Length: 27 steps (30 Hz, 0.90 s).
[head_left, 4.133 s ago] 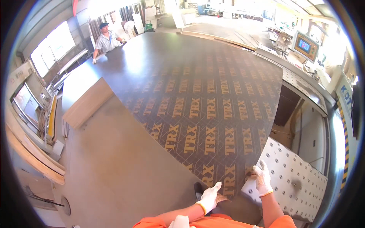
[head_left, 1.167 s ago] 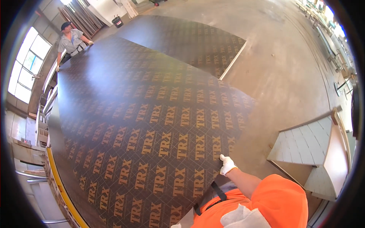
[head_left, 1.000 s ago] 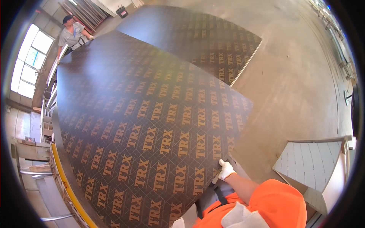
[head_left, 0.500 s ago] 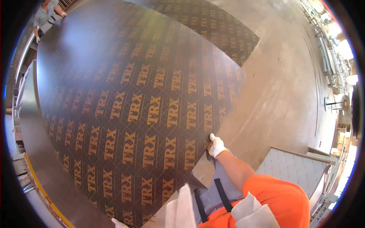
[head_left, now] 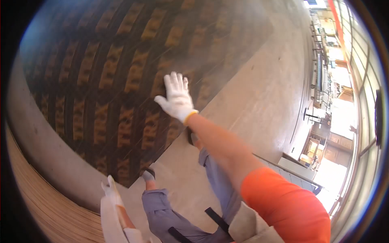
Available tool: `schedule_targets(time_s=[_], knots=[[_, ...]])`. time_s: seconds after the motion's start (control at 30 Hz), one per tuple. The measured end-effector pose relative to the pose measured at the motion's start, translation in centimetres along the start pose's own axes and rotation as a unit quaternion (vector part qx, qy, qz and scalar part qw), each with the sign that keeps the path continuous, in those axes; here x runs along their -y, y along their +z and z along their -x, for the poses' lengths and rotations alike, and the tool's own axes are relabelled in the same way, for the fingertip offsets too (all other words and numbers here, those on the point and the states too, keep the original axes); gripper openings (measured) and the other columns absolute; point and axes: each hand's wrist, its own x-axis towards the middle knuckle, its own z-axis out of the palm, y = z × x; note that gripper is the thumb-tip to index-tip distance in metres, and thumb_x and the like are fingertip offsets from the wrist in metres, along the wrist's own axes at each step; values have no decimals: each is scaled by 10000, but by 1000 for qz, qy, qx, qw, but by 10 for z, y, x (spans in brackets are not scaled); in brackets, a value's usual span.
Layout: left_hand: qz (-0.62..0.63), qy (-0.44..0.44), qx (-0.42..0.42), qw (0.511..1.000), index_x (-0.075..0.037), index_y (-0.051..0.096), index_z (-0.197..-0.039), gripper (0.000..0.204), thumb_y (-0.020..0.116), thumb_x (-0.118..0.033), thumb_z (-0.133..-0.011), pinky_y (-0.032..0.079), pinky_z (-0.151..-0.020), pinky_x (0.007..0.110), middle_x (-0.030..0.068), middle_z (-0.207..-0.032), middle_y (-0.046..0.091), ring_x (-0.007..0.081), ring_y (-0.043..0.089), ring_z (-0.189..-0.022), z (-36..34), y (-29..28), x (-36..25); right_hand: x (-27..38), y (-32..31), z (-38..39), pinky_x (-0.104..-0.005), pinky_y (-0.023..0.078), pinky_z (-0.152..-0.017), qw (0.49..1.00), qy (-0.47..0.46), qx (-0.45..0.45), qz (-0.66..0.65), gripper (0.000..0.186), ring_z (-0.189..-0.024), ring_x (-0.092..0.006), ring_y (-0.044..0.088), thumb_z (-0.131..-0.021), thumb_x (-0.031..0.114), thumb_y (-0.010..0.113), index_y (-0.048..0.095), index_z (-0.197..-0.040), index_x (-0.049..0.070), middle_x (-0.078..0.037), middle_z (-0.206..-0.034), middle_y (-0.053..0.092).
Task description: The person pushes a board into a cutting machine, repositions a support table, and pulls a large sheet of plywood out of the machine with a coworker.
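A large dark brown panel (head_left: 91, 107) with rows of gold lettering spreads low in front of me, its near edge beside my feet. Over it my right hand (head_left: 176, 97), in a white glove with a yellow cuff, is held out flat with fingers spread and nothing in them. I cannot tell whether its palm touches the surface. My left hand (head_left: 112, 192), also white-gloved, hangs at the lower left close to the panel's near corner. Its visible fingers are stretched out and hold nothing that shows.
A stack of layered wooden sheets (head_left: 44, 196) rises at the lower left. Bare concrete floor (head_left: 259, 101) runs along the right of the panel. My shoes (head_left: 149, 174) stand at its near edge. Shelves and equipment (head_left: 320, 77) line the far right, beside large windows (head_left: 362, 60).
My right hand has let go of the panel's edge and stretched forward, opening over it. The panel is lower now. My left hand has come further into view; the other person is out of view.
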Motion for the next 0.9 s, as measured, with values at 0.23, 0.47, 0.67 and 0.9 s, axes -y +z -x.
schedule_targets(time_s=[0.23, 0.47, 0.67, 0.9], knots=[[328, 53, 102, 938, 64, 347, -1631, 1067, 753, -633, -933, 368, -1228, 425, 236, -1649, 455, 364, 480, -1481, 34, 46, -78, 12, 5, -4, -608, 156, -1306, 998, -6, -51, 32, 814, -1541, -502, 283, -921, 406, 695, 425, -1536, -53, -290, -1628, 374], [313, 87, 105, 940, 40, 500, -1523, 881, 887, -401, -865, 436, -1142, 383, 170, -1446, 646, 291, 613, -1298, 112, 61, -128, -55, -41, -4, -603, 160, -1310, 993, -19, -68, 99, 746, -1558, -498, 289, -985, 404, 625, 439, -1553, -42, -297, -1648, 379], [224, 72, 88, 968, -11, 452, -1576, 851, 835, -370, -906, 446, -1143, 397, 184, -1461, 629, 330, 600, -1330, 126, 33, -126, -41, -49, 4, -580, 128, -1326, 996, -8, -44, 83, 752, -1584, -479, 248, -1000, 419, 592, 420, -1574, -35, -288, -1674, 347], [290, 52, 57, 954, 15, 470, -1542, 635, 708, -236, -1009, 459, -1114, 384, 219, -1407, 656, 332, 638, -1268, 165, 59, -142, -54, -67, 7, -555, 73, -1342, 996, 12, -16, 91, 779, -1618, -462, 183, -1010, 442, 542, 371, -1610, -25, -273, -1714, 295]])
